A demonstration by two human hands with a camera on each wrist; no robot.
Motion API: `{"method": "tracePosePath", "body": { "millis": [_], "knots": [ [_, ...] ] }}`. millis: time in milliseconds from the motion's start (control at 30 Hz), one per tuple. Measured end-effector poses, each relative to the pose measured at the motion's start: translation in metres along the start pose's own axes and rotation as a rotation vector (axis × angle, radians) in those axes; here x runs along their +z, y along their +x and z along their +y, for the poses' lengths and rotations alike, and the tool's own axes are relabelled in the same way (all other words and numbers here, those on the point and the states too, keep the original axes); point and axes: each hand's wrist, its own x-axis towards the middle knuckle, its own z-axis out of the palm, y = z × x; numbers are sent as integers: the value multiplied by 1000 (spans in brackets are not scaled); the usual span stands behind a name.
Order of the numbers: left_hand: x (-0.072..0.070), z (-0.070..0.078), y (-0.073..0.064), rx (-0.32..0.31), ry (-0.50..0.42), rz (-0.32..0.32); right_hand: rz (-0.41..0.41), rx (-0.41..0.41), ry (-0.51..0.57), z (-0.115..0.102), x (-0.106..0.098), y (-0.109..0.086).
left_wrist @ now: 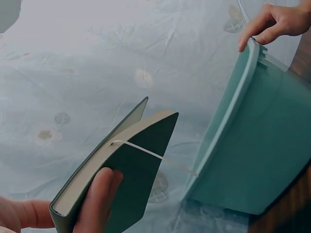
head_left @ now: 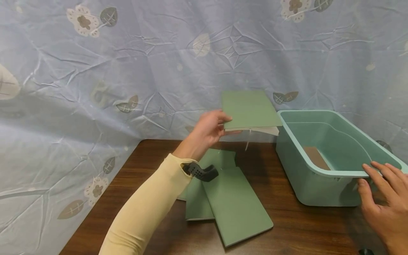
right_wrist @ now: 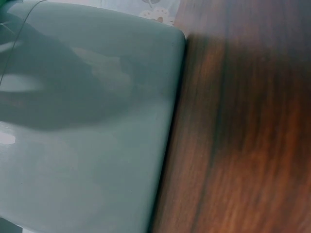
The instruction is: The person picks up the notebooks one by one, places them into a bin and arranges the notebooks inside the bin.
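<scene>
Your left hand (head_left: 208, 129) has its fingers clamped on the spine side of a green notebook (head_left: 250, 108), which is up in the air above the far edge of the table (head_left: 280, 226), just beside the bin (head_left: 294, 166) and not yet over its rim. The left wrist view shows one cover parted from the pages and a white ribbon (left_wrist: 150, 153) hanging out.

Your right hand (head_left: 387, 198) has its fingers over the bin's near rim, thumb against the outside wall; the right wrist view shows only bin wall and table, so how firmly you grip there I can't tell. A brown patch (head_left: 316, 157) lies on the bin's floor, perhaps the cover of something.

Other green notebooks (head_left: 237, 205) lie overlapped on the table, midway between its left edge and the bin, the top one slanting toward the near edge.

By the look of it, you are at the carrying step, with the rest of the pile to follow. The next move would call for lifting clear of the rim, pinching the loose cover closed, and lowering the notebook flat while your right hand steadies the bin.
</scene>
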Motion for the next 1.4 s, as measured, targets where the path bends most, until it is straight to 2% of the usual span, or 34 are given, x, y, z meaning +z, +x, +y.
{"method": "tracePosePath", "body": {
  "millis": [333, 633, 900, 1167, 1400],
  "knots": [
    [19, 15, 2, -22, -63, -21, 5, 2, -7, -1, -2, -2],
    [29, 20, 3, -38, -94, -10, 13, 0, -13, -4, -3, -2],
    [36, 14, 5, -34, -52, 17, 41, -8, -6, -12, -3, 1],
    [46, 5, 9, -54, -34, 4, 43, -31, -12, -16, -4, 3],
    [61, -7, 14, -52, -7, 9, 49, -23, 0, -18, -5, 7]
  ]
}}
